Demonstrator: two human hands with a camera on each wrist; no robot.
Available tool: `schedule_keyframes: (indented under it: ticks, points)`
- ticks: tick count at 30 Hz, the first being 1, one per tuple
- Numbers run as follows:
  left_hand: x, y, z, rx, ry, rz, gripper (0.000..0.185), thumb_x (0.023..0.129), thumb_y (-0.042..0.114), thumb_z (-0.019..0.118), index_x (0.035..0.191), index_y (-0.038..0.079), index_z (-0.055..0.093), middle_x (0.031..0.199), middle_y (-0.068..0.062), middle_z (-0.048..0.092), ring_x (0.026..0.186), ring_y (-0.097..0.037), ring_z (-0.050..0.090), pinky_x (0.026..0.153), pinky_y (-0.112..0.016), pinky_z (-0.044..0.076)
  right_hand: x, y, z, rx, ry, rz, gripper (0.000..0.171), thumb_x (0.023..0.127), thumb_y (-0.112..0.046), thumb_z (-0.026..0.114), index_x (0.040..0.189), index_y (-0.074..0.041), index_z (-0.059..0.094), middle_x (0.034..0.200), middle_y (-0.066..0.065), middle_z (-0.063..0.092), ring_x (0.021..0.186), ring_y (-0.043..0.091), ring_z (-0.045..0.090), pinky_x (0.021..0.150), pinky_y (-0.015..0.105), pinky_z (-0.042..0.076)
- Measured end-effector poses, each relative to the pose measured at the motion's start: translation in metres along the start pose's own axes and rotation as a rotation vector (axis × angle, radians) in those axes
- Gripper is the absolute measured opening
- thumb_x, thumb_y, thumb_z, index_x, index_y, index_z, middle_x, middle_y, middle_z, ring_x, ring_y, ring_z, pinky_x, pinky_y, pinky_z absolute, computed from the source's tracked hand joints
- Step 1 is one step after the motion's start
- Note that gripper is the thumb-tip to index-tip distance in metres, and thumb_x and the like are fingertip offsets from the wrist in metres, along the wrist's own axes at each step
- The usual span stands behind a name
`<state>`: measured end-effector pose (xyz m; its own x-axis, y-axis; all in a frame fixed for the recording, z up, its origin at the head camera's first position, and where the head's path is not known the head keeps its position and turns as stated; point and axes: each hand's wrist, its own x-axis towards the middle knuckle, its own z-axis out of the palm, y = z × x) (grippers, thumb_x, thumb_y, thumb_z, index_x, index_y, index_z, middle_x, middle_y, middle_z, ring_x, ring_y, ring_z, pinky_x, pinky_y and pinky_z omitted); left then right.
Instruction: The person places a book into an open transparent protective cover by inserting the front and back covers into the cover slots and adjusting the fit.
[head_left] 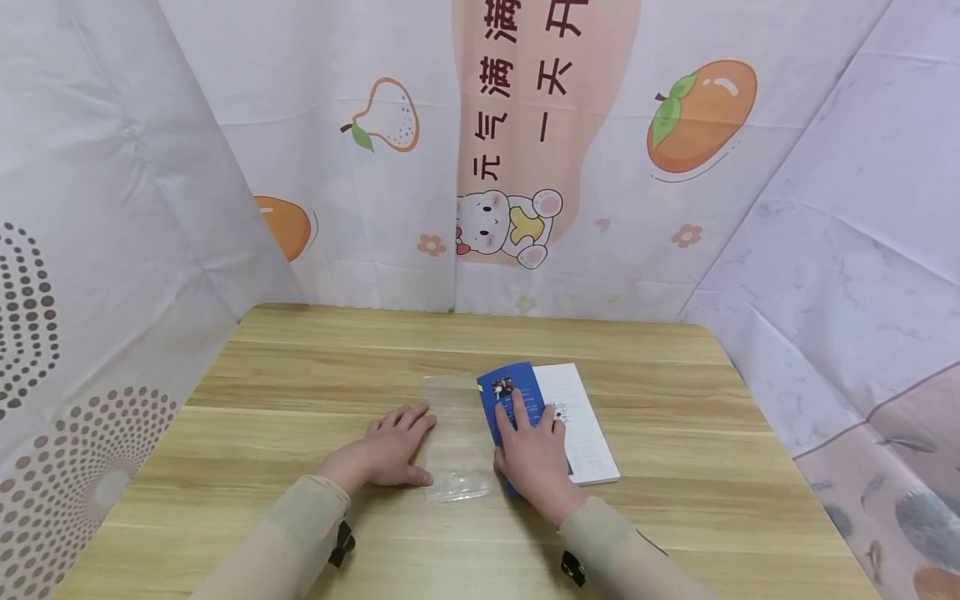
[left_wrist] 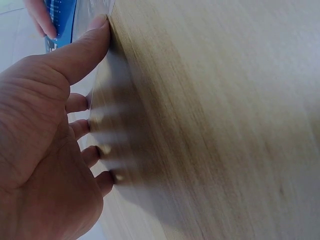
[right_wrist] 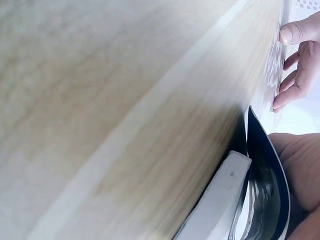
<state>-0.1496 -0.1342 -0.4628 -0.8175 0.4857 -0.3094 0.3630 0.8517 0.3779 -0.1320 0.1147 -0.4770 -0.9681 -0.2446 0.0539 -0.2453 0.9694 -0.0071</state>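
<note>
An open book (head_left: 583, 425) lies right of the table's middle, white pages showing and its blue cover (head_left: 531, 385) turned to the left. My right hand (head_left: 534, 458) rests on that cover with fingers spread. In the right wrist view the cover (right_wrist: 267, 185) bends up away from the thick page block (right_wrist: 215, 202). To the left of the cover, a clear plastic sheet (head_left: 456, 437) lies flat. My left hand (head_left: 388, 452) is at its left edge, thumb and fingertips touching it or the table beside it; nothing is gripped. Part of the cover is hidden under my right hand.
The wood-grain table (head_left: 300, 367) has rounded far corners. A printed fabric curtain (head_left: 337, 167) stands behind it, with more cloth at both sides. Each wrist wears a band with a black device (head_left: 342, 544).
</note>
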Motion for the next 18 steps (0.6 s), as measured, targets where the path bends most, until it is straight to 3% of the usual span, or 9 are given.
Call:
schedule_keyframes:
  ticks: [18]
  points:
    - [0.0021,-0.0018,0.0010,0.004,0.000,-0.005,0.089,0.088,0.049,0.077,0.157,0.009,0.036,0.169,-0.015,0.018,0.152,-0.044,0.020,0.113,-0.069,0.025,0.0043,-0.0043,0.0009,-0.085,0.036,-0.024,0.062,0.090,-0.044,0.074,0.145,-0.017,0.060,0.159,0.019,0.042,0.125,0.063,0.046,0.093,0.060,0.042]
